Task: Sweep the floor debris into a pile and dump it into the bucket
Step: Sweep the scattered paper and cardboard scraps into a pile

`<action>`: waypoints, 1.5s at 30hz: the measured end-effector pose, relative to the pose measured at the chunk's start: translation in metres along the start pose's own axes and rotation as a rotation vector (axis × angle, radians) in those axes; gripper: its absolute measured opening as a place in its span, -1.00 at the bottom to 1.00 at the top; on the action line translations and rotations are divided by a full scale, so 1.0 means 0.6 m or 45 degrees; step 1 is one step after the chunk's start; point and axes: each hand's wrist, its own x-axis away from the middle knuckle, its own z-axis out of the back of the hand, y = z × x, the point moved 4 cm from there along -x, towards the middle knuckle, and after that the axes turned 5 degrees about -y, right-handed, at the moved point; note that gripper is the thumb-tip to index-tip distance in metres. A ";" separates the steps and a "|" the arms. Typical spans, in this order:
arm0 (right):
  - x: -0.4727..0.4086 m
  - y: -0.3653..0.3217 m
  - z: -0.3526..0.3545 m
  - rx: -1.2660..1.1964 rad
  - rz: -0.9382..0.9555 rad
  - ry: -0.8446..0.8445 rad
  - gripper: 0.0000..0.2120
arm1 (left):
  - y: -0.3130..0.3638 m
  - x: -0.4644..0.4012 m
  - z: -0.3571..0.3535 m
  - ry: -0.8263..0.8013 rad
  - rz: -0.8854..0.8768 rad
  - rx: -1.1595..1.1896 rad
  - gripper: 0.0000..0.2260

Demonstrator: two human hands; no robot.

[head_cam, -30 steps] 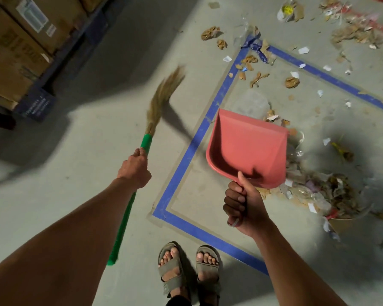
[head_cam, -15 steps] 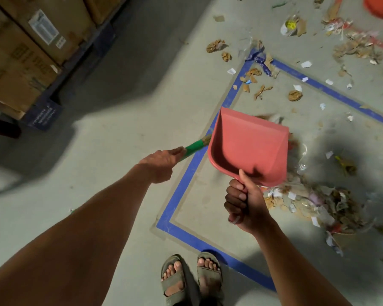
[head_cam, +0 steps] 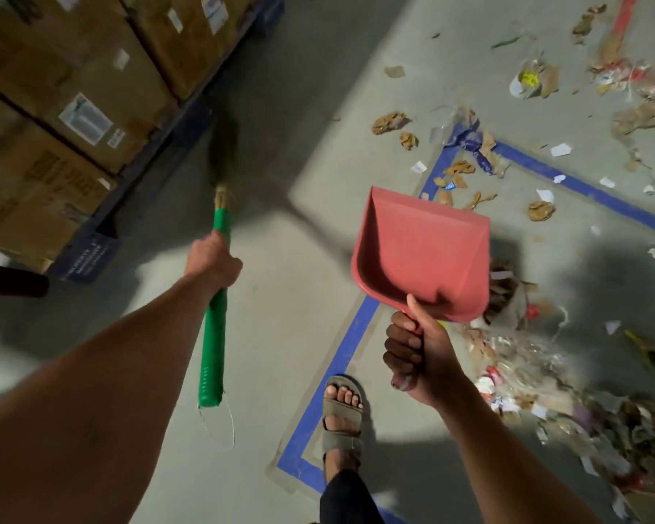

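Note:
My left hand [head_cam: 213, 259] grips the green handle of a grass broom [head_cam: 214, 334]. Its blurred straw head points up and away toward the stacked boxes, off the floor. My right hand [head_cam: 418, 357] holds a red dustpan [head_cam: 424, 255] by its handle, raised above the floor with its hollow facing me and nothing in it. A pile of paper, plastic and cardboard debris [head_cam: 537, 376] lies on the floor to the right of the dustpan. More scraps [head_cam: 466, 172] are scattered around the far corner of the blue tape line. An orange-red edge at the top right may be the bucket.
Blue tape [head_cam: 333, 364] marks a square on the grey concrete floor. Cardboard boxes [head_cam: 72, 119] sit on a dark pallet at the upper left. My sandalled foot [head_cam: 342, 417] stands inside the near tape corner. More litter [head_cam: 530, 81] lies at the top right.
The broom, which had swung right behind the dustpan, is back on the left with its head lifted toward the boxes. The view has shifted forward; one foot has stepped ahead.

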 end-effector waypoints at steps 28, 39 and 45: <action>-0.171 -0.173 -0.055 -0.207 0.230 0.101 -0.57 | 0.324 -0.172 -0.032 -0.474 -0.693 -0.573 -0.29; -0.081 -0.188 -0.014 -0.358 0.419 0.202 -0.55 | 0.325 -0.073 -0.055 -0.472 -1.170 -0.696 -0.23; -0.038 -0.223 0.009 -0.381 0.486 0.153 -0.55 | 0.293 -0.111 -0.014 -0.291 -0.939 -0.525 -0.17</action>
